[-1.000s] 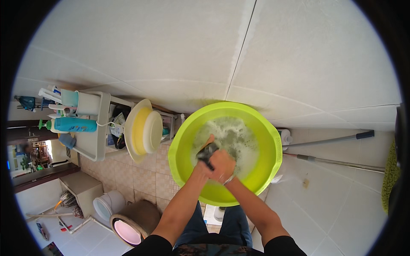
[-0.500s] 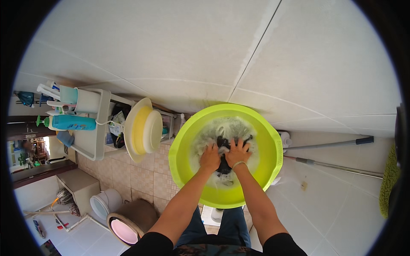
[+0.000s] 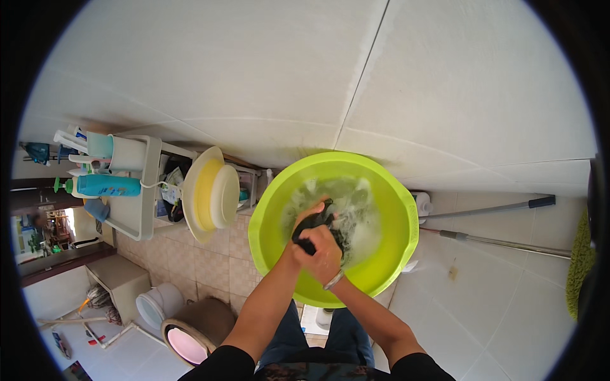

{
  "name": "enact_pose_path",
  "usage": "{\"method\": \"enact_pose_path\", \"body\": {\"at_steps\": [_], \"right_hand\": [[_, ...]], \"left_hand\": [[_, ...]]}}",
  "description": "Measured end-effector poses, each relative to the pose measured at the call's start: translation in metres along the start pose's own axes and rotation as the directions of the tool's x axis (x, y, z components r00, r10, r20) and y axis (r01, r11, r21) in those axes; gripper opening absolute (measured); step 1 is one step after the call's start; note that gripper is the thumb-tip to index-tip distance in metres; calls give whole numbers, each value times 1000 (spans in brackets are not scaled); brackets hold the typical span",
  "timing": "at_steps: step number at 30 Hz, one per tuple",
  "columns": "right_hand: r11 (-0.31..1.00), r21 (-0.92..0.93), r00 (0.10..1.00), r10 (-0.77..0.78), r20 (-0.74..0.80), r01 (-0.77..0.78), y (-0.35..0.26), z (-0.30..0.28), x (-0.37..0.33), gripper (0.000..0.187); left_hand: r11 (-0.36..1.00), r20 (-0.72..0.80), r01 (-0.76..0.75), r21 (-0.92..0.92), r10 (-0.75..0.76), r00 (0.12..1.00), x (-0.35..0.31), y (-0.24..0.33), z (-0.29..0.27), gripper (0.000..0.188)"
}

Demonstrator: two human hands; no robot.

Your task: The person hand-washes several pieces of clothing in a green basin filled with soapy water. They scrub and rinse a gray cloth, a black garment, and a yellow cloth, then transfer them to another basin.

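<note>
A lime-green basin (image 3: 398,254) holds foamy, cloudy water. Over it, my right hand (image 3: 322,254) is closed on a dark wet cloth (image 3: 309,230), fingers curled around a fold of it. My left hand (image 3: 307,214) is just beyond, gripping the same cloth, which covers part of that hand and hides most of its fingers. The two hands are close together, left of the basin's middle. A band circles my right wrist. The cloth's lower end hangs toward the suds, and its full shape cannot be made out.
Left of the basin, yellow-and-white basins (image 3: 204,195) hang beside a grey shelf cart (image 3: 147,190) with a blue bottle (image 3: 109,185). Lower left are a white bucket (image 3: 166,297) and a brown bin (image 3: 206,317). Long poles (image 3: 495,246) lie at right; a tiled wall (image 3: 254,70) stands behind.
Both hands, pressed down in the suds with spread fingers before, have come up and together at the left. They now grip the dark cloth, lifted partly out of the water.
</note>
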State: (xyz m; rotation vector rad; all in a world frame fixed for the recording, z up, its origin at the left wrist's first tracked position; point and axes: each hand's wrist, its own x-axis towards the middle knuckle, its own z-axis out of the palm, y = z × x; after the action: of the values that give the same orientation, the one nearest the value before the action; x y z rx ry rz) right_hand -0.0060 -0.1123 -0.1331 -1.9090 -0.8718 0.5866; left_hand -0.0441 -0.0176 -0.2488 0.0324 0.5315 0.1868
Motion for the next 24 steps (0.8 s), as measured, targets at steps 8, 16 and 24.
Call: {"method": "enact_pose_path", "body": {"at_steps": [8,16,24], "right_hand": [[871,-492,992,-53,-115,-11,104,2,53,23],[713,-675,980,177,-85,-188,120,-25,44,49],[626,-780,803,461,377,6,114,1,86,56]], "left_hand": [[984,-442,-100,149,157,883,-12,-21,10,30],[-393,-85,434,810,655,751,-17,-9,-26,42],[-354,-307,486,799,456,836,8,27,-87,45]]}}
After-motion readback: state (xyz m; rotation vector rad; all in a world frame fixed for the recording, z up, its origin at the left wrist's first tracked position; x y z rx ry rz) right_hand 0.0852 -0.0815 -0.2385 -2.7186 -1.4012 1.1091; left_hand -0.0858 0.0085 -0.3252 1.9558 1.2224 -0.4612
